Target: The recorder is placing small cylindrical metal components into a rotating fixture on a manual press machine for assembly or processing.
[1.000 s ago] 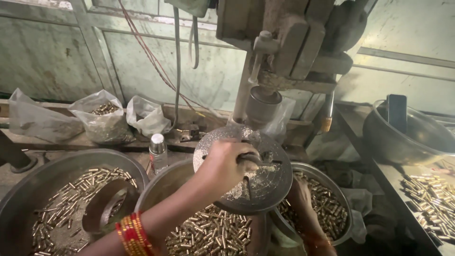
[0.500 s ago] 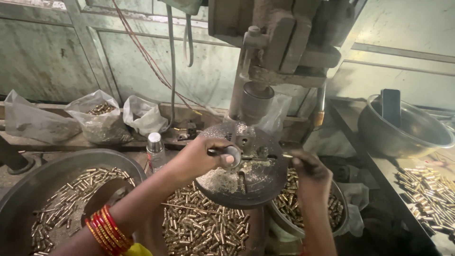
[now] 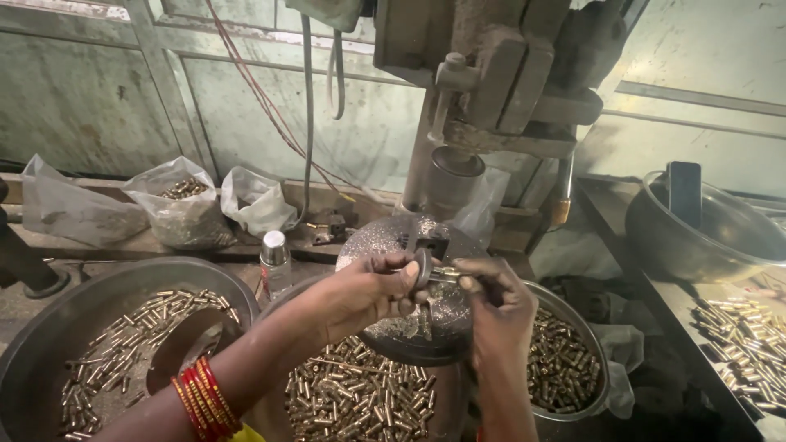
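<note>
Brass pin (image 3: 446,272), a short shiny cylinder, was pinched in the right hand (image 3: 491,304) and pressed toward a small dark disc (image 3: 422,266) gripped by the left hand (image 3: 360,293), both just above the round, chip-strewn drill-press table (image 3: 385,237). A slip seemed possible, since the smooth metal offered little purchase and the heavy spindle (image 3: 452,176) hung close overhead. Steel bowls (image 3: 49,327) below held heaps of similar brass pieces (image 3: 360,393), glossy and tubular; crumpled plastic bags (image 3: 184,213) sat behind.
</note>
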